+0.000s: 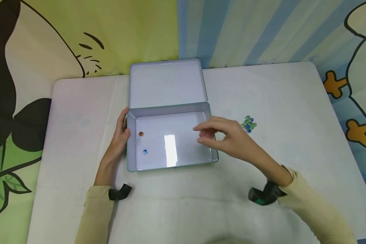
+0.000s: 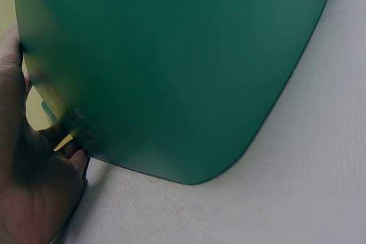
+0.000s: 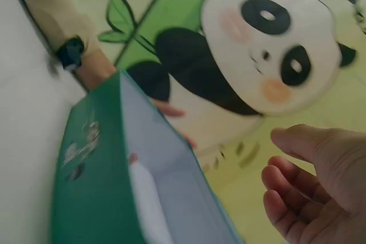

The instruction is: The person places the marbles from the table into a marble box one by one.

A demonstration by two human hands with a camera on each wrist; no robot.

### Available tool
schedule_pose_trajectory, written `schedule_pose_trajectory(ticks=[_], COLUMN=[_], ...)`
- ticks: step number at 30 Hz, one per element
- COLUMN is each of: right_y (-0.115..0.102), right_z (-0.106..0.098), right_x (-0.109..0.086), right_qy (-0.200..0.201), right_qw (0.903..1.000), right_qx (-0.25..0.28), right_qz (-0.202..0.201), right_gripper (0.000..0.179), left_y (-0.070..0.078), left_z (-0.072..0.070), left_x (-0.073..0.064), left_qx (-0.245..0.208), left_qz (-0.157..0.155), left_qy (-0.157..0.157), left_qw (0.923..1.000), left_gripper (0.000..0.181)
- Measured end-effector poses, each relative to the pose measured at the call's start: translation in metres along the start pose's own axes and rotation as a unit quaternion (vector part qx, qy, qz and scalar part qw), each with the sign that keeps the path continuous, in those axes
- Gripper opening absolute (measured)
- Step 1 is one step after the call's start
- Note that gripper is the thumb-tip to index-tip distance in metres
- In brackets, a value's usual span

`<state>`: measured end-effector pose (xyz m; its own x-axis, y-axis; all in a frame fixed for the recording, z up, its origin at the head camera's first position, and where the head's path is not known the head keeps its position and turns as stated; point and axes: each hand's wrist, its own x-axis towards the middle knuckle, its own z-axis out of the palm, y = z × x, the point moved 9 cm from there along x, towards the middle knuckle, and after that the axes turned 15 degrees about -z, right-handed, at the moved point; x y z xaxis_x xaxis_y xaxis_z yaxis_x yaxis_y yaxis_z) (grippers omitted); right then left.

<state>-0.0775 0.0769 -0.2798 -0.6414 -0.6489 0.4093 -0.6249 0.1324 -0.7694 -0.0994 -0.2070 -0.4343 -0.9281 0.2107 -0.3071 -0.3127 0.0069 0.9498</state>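
A lidded rectangular box, green outside and pale inside, lies open with its lid folded back. Inside, toward its left end, are an orange marble and a blue marble. My left hand holds the box's left side, thumb at the rim; the left wrist view has this hand at the green wall. Over the box's right end hovers my right hand, thumb and fingers apart. Nothing shows between the fingers of this hand in the right wrist view.
A cluster of green and blue marbles sits on the white tabletop, right of the box and partly behind my right hand. Behind the table hangs a cartoon-printed curtain. A glare patch shines on the box's floor.
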Motion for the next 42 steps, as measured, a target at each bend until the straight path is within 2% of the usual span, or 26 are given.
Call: schedule_pose_trajectory(ticks=[2,5,7,10,13,18,23,27,29,32,36,38,42], right_y=[0.004,0.018,0.028,0.039,0.046,0.056,0.063,0.072,0.075,0.081,0.108,0.125,0.135], right_z=[-0.018,-0.032,-0.036,-0.037,-0.037,-0.036,-0.037,-0.039,-0.043,-0.055,-0.081,-0.091,-0.102], right_x=[-0.037,-0.082,-0.103,-0.123,-0.135,-0.150,-0.161,-0.172,-0.176,-0.178,-0.189,-0.194,-0.185], right_qy=[0.065,0.133,0.160,0.173,0.180,0.194,0.209,0.219,0.224,0.234,0.247,0.243,0.205], right_qw=[0.9977,0.9889,0.9828,0.9768,0.9713,0.9637,0.9599,0.9547,0.9488,0.9327,0.9067,0.9002,0.9074], right_qx=[-0.007,-0.011,-0.016,-0.038,-0.054,-0.048,-0.039,-0.057,-0.079,-0.119,-0.144,-0.161,-0.217], right_qz=[0.020,0.065,0.091,0.120,0.145,0.177,0.183,0.194,0.209,0.247,0.310,0.324,0.296], right_gripper=[0.032,0.032,0.032,0.030,0.027,0.025,0.024,0.026,0.026,0.025,0.026,0.027,0.024], left_y=[0.000,0.001,0.001,0.000,-0.002,-0.004,-0.003,-0.003,-0.004,-0.006,-0.004,-0.002,0.000], left_z=[0.001,0.001,-0.001,-0.003,-0.004,-0.004,-0.004,-0.004,-0.003,-0.002,-0.002,-0.002,-0.002], left_x=[0.001,0.001,0.000,-0.002,-0.004,-0.005,-0.005,-0.005,-0.005,-0.005,-0.004,-0.003,-0.002], left_qx=[0.006,0.008,0.006,-0.001,-0.001,0.002,0.006,0.010,0.013,0.017,0.015,0.013,0.009], left_qz=[-0.003,-0.004,-0.003,0.000,0.000,-0.001,-0.002,-0.004,-0.004,-0.007,-0.005,-0.002,0.002], left_qy=[-0.005,-0.009,-0.008,-0.005,-0.005,-0.002,-0.001,-0.002,-0.004,-0.006,-0.002,0.000,0.001], left_qw=[1.0000,0.9999,0.9999,1.0000,1.0000,1.0000,1.0000,0.9999,0.9999,0.9998,0.9999,0.9999,1.0000], left_gripper=[0.085,0.086,0.086,0.085,0.083,0.083,0.084,0.086,0.086,0.086,0.086,0.086,0.087])
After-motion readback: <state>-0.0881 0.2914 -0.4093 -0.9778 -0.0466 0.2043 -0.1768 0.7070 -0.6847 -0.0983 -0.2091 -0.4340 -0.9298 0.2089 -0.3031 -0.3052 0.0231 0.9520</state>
